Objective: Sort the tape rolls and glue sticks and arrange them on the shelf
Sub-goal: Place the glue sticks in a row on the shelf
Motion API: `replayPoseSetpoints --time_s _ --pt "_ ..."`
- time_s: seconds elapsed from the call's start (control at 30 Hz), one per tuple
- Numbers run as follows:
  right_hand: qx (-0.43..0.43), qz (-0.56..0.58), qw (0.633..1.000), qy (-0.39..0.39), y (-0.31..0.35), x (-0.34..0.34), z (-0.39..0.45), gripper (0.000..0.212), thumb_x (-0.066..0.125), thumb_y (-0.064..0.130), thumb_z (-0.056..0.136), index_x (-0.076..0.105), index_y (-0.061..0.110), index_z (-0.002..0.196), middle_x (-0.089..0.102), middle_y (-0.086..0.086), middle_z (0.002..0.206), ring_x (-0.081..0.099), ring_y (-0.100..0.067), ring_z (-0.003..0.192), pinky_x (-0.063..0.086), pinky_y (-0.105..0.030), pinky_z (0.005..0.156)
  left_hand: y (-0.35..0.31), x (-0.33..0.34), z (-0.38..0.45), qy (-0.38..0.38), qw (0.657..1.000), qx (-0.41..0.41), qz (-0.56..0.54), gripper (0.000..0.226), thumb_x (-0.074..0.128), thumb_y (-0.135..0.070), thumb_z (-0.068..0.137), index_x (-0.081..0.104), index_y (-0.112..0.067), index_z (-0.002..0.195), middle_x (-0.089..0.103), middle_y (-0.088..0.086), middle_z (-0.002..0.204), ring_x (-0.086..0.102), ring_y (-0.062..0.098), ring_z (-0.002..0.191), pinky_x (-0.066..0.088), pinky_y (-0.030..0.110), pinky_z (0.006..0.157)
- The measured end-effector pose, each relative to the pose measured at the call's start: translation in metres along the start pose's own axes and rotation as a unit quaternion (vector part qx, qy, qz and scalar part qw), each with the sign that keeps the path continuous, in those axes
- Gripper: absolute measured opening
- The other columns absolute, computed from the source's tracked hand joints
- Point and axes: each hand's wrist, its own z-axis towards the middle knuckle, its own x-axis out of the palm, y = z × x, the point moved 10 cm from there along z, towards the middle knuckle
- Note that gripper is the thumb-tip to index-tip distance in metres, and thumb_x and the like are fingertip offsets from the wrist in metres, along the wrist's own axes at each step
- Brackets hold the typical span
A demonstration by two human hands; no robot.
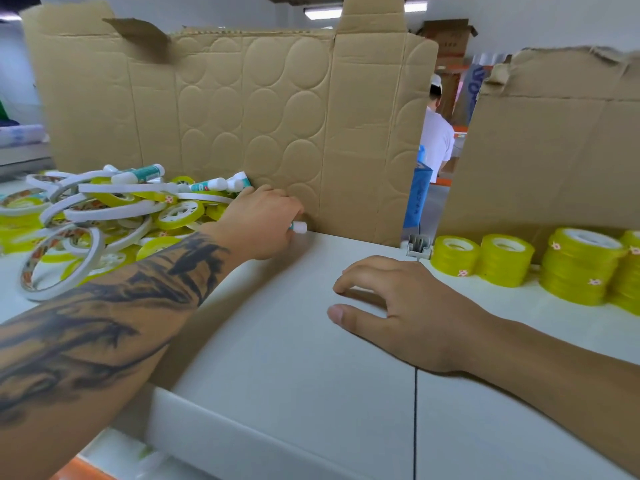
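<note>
My left hand [261, 221] grips a glue stick [300, 227] at the back of the white shelf [294, 358], its white cap poking out beside the cardboard wall. To the left lies a mixed pile of yellow tape rolls [178, 213], thin white tape rings [59, 261] and more teal-and-white glue sticks [142, 174]. My right hand [398, 303] hovers just over the shelf with fingers loosely curled, holding nothing. Stacks of yellow tape rolls [504, 259] stand sorted at the right.
A tall cardboard sheet [263, 116] walls off the back of the shelf, and another cardboard piece [554, 150] stands at the right. Through the gap a person in a white shirt [437, 136] is standing. A small grey shelf clip [419, 244] sits at the gap.
</note>
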Motion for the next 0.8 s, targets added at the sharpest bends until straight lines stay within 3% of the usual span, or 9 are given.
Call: replayPoseSetpoints --time_s 0.17,0.23,0.3,0.37,0.4,0.47,0.6,0.8 --pt "-0.011 0.005 1.000 -0.029 0.001 -0.006 0.000 0.042 0.045 0.069 0.095 0.062 0.038 0.117 0.056 0.025 0.122 0.048 0.001 0.119 0.038 -0.037 0.108 0.000 -0.002 -0.002 0.005 1.000 -0.003 -0.011 0.021 0.054 -0.030 0.099 0.066 -0.031 0.115 0.060 0.000 0.114 0.055 0.025 0.107 0.043 0.038 0.087" --pt "-0.022 0.005 0.998 -0.060 0.004 -0.013 -0.002 0.041 0.047 0.067 0.094 0.063 0.037 0.116 0.058 0.024 0.119 0.051 0.000 0.116 0.042 -0.038 0.104 0.001 -0.013 -0.005 -0.017 0.990 -0.025 -0.135 0.020 0.059 -0.036 0.100 0.067 -0.027 0.115 0.065 -0.002 0.107 0.061 0.024 0.101 0.050 0.039 0.087" --pt "-0.026 0.011 0.993 -0.117 0.004 -0.029 -0.003 0.036 0.051 0.062 0.091 0.064 0.036 0.111 0.062 0.022 0.113 0.057 -0.002 0.109 0.047 -0.036 0.097 0.001 -0.025 -0.008 -0.035 0.929 -0.061 -0.363 0.018 0.065 -0.034 0.098 0.069 -0.020 0.109 0.069 -0.001 0.093 0.067 0.025 0.086 0.057 0.041 0.079" --pt "-0.008 0.047 0.982 -0.183 0.000 -0.052 -0.004 0.023 0.060 0.054 0.092 0.065 0.035 0.105 0.065 0.021 0.103 0.060 -0.002 0.102 0.047 -0.024 0.088 -0.007 -0.037 -0.012 -0.034 0.823 -0.090 -0.560 0.012 0.070 -0.024 0.096 0.069 -0.017 0.106 0.071 0.002 0.089 0.067 0.022 0.077 0.059 0.038 0.069" --pt "0.003 0.073 0.975 -0.212 -0.002 -0.064 -0.005 0.016 0.064 0.047 0.093 0.066 0.034 0.102 0.066 0.020 0.098 0.061 -0.001 0.100 0.044 -0.017 0.084 -0.013 -0.041 -0.015 -0.024 0.784 -0.092 -0.614 0.013 0.071 -0.020 0.095 0.068 -0.014 0.106 0.072 0.005 0.090 0.066 0.020 0.076 0.056 0.034 0.064" --pt "0.029 0.121 0.958 -0.259 -0.008 -0.085 -0.010 0.010 0.070 0.036 0.092 0.066 0.031 0.099 0.068 0.020 0.093 0.064 0.001 0.095 0.043 -0.008 0.080 -0.031 -0.051 -0.019 -0.002 0.737 -0.073 -0.672 0.017 0.072 -0.017 0.094 0.067 -0.008 0.107 0.073 0.009 0.089 0.067 0.018 0.078 0.049 0.032 0.064" --pt "0.062 0.143 0.944 -0.290 -0.015 -0.105 -0.027 0.019 0.075 0.039 0.086 0.065 0.032 0.101 0.068 0.019 0.095 0.067 -0.004 0.091 0.051 -0.016 0.078 -0.060 -0.073 -0.030 0.026 0.687 -0.032 -0.725 0.018 0.075 -0.014 0.089 0.069 -0.005 0.103 0.071 0.009 0.080 0.067 0.019 0.076 0.049 0.034 0.068" --pt "0.067 0.136 0.940 -0.306 -0.017 -0.138 -0.070 0.036 0.084 0.035 0.079 0.063 0.036 0.109 0.069 0.016 0.094 0.068 -0.009 0.088 0.054 -0.029 0.078 -0.111 -0.117 -0.043 0.057 0.679 0.014 -0.732 0.035 0.081 -0.023 0.077 0.070 -0.002 0.103 0.070 0.012 0.078 0.067 0.026 0.077 0.054 0.037 0.074"
